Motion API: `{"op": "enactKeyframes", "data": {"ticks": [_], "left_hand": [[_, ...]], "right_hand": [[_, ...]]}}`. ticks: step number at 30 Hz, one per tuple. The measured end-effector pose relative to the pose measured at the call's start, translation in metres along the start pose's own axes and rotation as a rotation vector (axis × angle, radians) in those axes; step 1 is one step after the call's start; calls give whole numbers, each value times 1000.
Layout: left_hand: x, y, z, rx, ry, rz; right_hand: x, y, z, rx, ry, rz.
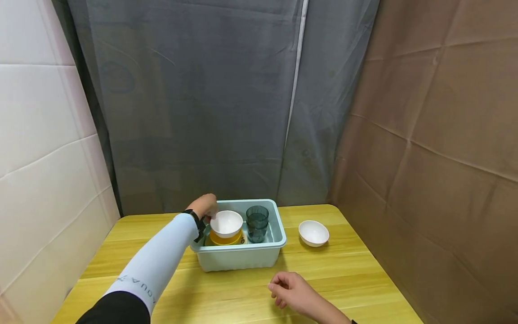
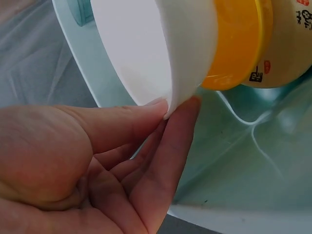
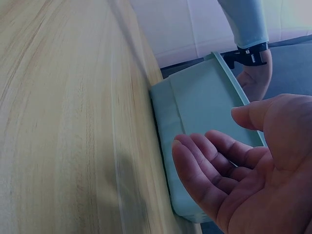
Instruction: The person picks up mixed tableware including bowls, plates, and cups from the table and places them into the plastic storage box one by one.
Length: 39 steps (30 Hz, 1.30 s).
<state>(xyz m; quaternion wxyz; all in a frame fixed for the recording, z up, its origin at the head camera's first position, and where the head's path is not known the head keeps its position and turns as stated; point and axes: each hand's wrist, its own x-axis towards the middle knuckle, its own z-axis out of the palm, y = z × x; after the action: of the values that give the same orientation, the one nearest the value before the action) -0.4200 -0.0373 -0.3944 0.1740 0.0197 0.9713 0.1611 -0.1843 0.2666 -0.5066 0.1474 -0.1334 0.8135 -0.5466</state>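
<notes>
My left hand point(image 1: 205, 205) pinches the rim of a white bowl point(image 1: 226, 223) between thumb and fingers, as the left wrist view shows closely. Under that bowl is a yellow bowl point(image 1: 225, 239), and beneath it a beige printed piece point(image 2: 287, 53) is partly hidden. All of these are within a light blue tub point(image 1: 243, 259). Stacked dark glass cups point(image 1: 257, 223) stand in the tub's right half. My right hand point(image 1: 294, 292) hovers in front of the tub with loosely curled fingers and holds nothing.
A second white bowl point(image 1: 314, 233) sits on the wooden table point(image 1: 226, 297) to the right of the tub. Grey cloth point(image 1: 194, 108) hangs behind the table, with white cloth on the left and brown cloth point(image 1: 445, 180) on the right.
</notes>
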Motion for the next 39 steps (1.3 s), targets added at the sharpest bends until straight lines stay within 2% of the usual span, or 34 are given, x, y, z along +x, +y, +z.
{"op": "enactKeyframes", "data": {"ticks": [5, 10, 14, 18, 22, 26, 34, 39], "left_hand": [[-1, -3, -1, 51, -49, -7], [7, -3, -2, 60, -124, -36], [5, -1, -1, 58, -147, -49], [-3, 4, 0, 25, -120, -92], [-13, 14, 1, 50, -80, -152], [-19, 19, 1, 50, -69, -191], [-13, 19, 6, 77, -55, -177], [-11, 22, 7, 113, -52, -202]], "right_hand": [[-1, 1, 1, 4, 4, 6], [-1, 0, -1, -1, -2, 4], [-2, -2, -2, -7, -7, 3], [-2, -2, -1, -9, -13, 10], [-2, -3, 0, -9, -24, 10], [-3, -3, 0, -10, -33, 11], [-5, -3, -2, -10, -49, 16], [-4, -2, -5, -32, -46, 7]]}}
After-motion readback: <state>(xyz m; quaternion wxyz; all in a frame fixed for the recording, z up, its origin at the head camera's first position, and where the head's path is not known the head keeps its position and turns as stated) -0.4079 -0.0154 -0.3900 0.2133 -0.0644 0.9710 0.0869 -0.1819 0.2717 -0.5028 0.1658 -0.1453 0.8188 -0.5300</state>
